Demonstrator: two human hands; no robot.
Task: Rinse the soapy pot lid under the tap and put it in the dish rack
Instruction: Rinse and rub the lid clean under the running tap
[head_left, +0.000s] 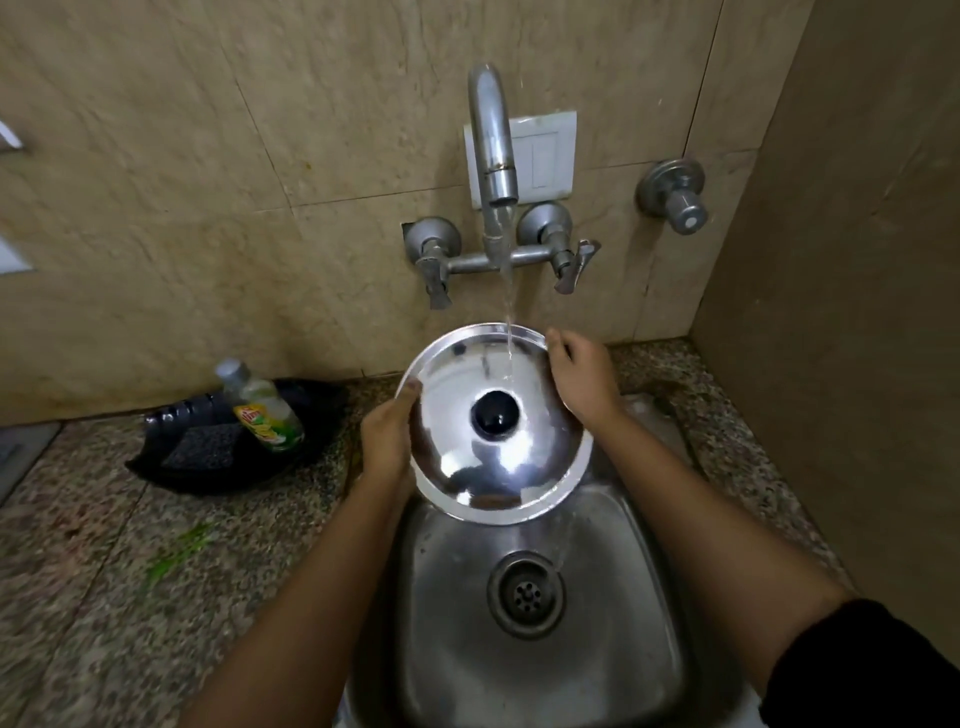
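A shiny steel pot lid (524, 467) with a black knob in its middle is held over the sink (639, 561), tilted toward me. My left hand (387, 439) grips its left rim, thumb on the top face. My right hand (584, 376) holds the upper right rim. Water runs from the tap (493, 150) in a thin stream and lands on the lid's upper part, just above the knob. No dish rack is in view.
A black tray (171, 467) on the granite counter at left holds a dish-soap bottle (262, 408) and a dark sponge (202, 444). A green smear (176, 556) marks the counter. Tap handles (569, 265) stick out from the tiled wall. A side wall stands at right.
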